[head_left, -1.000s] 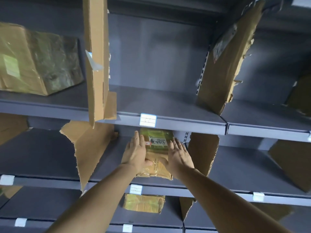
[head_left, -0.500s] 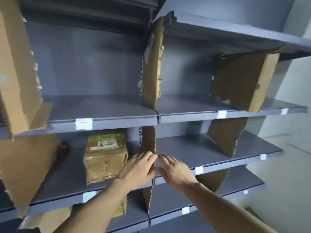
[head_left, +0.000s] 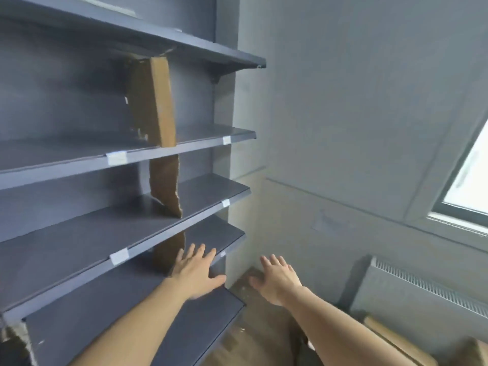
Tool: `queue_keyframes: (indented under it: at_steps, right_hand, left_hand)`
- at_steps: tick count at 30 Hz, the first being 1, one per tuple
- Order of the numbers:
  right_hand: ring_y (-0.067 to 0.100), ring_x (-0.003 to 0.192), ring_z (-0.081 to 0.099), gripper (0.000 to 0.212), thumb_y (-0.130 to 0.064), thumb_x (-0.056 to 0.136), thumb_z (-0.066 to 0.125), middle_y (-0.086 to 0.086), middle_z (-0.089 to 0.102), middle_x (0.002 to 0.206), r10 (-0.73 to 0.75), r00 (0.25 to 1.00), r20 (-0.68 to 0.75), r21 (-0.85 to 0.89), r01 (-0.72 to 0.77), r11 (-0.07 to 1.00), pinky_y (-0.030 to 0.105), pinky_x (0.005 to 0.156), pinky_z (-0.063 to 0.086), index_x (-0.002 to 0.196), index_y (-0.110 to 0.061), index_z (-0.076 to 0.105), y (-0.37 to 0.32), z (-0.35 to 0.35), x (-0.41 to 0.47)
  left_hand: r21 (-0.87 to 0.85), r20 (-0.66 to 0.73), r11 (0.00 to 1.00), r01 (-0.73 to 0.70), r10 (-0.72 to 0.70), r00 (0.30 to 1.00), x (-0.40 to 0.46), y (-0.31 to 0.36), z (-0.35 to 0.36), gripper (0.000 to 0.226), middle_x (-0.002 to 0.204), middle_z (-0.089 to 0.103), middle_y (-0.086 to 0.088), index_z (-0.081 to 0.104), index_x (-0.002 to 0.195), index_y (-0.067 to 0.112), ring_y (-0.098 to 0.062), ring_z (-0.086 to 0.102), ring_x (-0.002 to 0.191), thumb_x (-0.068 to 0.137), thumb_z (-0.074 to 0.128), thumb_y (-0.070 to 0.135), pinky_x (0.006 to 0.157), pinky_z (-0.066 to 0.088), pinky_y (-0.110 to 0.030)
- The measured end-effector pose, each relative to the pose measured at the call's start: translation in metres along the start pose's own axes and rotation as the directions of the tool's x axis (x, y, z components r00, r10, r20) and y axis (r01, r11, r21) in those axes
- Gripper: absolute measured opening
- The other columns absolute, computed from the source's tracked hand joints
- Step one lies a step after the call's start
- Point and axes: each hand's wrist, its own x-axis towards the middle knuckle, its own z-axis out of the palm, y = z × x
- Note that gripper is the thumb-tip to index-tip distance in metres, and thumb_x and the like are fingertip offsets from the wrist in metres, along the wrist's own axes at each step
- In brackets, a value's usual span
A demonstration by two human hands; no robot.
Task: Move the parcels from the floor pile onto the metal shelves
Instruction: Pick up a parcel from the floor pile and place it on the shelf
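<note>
At far left the metal shelves [head_left: 79, 233] run in grey tiers toward the right, and the stretch in view carries no parcel at all; only torn cardboard dividers [head_left: 155, 101] stand upright between bays, and small white label tags [head_left: 117, 157] are clipped to the front edges. Moving right, the left hand [head_left: 196, 273] hangs over the end of the lower shelves with its fingers spread and straight, grasping nothing. Just beyond the shelf end, the right hand [head_left: 277, 280] is held out above the wooden floor [head_left: 253, 336], likewise flat and released, empty. Past it come the grey wall, a radiator [head_left: 422, 299] below a window [head_left: 472, 180], and, at the bottom right corner, the edges of brown cardboard parcels [head_left: 396, 342] lying on the floor, only partly in frame. Judging by this, both hands are free between loads, the shelf bays in view are unfilled, and at least some of the pile remains to be lifted; how much remains cannot be told from this corner glimpse.
</note>
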Motion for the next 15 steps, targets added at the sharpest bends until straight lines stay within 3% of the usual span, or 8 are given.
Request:
queue_keyframes:
  at_steps: [4, 7, 15]
  right_hand:
    - [0.030, 0.138, 0.031, 0.071, -0.059, 0.092, 0.044, 0.007, 0.039, 0.146, 0.267, 0.964, -0.005, 0.042, -0.267, 0.963, 0.044, 0.111, 0.031, 0.148, -0.017, 0.030, 0.144, 0.000, -0.033]
    - [0.030, 0.137, 0.034, 0.069, -0.057, 0.093, 0.044, 0.008, 0.041, 0.144, 0.413, 0.911, -0.014, 0.083, -0.411, 0.908, 0.045, 0.111, 0.032, 0.147, -0.015, 0.031, 0.230, 0.004, -0.065]
    - [0.031, 0.138, 0.033, 0.064, -0.046, 0.100, 0.041, 0.011, 0.037, 0.150, 0.617, 0.786, -0.042, 0.181, -0.602, 0.778, 0.041, 0.114, 0.030, 0.150, -0.009, 0.025, 0.387, -0.008, -0.133]
  left_hand:
    - [0.003, 0.056, 0.990, -0.139, 0.139, 0.989, 0.040, 0.123, 0.017, 0.085, 0.165, 0.004, -0.005, 0.007, 0.158, 0.026, -0.028, 0.001, 0.152, 0.091, 0.035, 0.071, 0.122, 0.004, -0.048]
    - [0.001, 0.088, 0.972, -0.235, 0.234, 0.968, 0.062, 0.206, 0.028, 0.084, 0.165, 0.004, -0.005, 0.006, 0.158, 0.027, -0.026, 0.002, 0.152, 0.092, 0.035, 0.070, 0.122, 0.005, -0.046]
    - [0.027, 0.159, 0.865, -0.501, 0.491, 0.857, 0.094, 0.392, 0.056, 0.080, 0.165, 0.008, -0.004, 0.008, 0.158, 0.025, -0.023, 0.004, 0.152, 0.094, 0.036, 0.064, 0.122, 0.006, -0.043]
